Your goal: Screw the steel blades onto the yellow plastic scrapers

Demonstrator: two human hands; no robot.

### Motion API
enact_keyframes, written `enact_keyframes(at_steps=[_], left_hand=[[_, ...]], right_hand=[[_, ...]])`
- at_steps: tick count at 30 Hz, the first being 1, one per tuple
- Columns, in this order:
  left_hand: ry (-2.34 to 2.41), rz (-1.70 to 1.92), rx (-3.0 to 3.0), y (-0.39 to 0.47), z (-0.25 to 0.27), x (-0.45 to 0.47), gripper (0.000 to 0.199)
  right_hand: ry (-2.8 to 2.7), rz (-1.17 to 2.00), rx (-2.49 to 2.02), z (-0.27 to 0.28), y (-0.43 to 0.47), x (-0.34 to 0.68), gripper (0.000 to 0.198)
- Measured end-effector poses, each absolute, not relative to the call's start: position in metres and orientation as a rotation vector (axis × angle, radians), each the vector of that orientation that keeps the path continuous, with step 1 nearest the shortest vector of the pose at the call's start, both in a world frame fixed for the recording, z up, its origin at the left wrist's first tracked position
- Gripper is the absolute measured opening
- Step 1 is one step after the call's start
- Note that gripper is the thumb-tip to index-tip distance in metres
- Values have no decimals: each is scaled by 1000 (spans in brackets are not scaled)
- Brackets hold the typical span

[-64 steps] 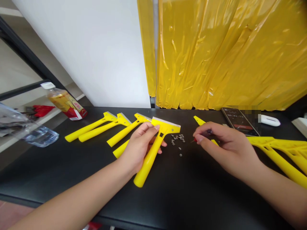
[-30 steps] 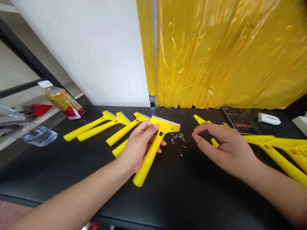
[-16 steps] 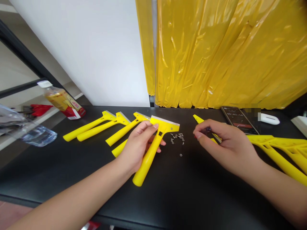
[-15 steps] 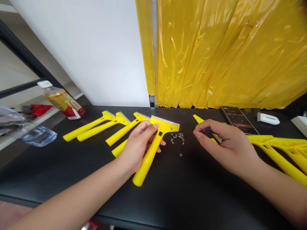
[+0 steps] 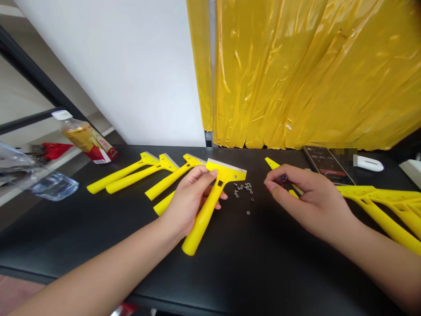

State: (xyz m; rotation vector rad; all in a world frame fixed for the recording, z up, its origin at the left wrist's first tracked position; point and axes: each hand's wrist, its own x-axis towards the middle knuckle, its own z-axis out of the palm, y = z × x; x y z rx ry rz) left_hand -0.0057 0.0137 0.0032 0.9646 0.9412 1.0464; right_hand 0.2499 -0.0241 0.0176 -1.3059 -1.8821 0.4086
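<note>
The left hand is gripping the yellow scraper in curled fingers beside the loose hardware; the right hand is pinching a dark object, perhaps a driver, mostly hidden. The present step seems to be steadying the scraper, calling next for fine fingertip control.

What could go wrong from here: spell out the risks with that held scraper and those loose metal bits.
1. The left hand grips the yellow scraper close to its metal strip; if that edge is sharp, a slip might mean a cut.
2. The small metal pieces lie loose on the black table near the scraper's head; a brush from either hand could scatter them.
3. One ring-shaped piece lies apart from the cluster and might get lost.
</note>
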Motion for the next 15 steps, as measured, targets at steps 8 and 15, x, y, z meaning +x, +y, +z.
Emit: enact_keyframes(at_steps=[8, 15], left_hand=[[934, 1043, 971, 13, 2, -6, 26], [920, 928, 935, 12, -1, -6, 23]], right_hand=[[-1899, 398, -1306, 17, -24, 250, 11], [-1770, 339, -1248, 20, -32, 253, 7]])
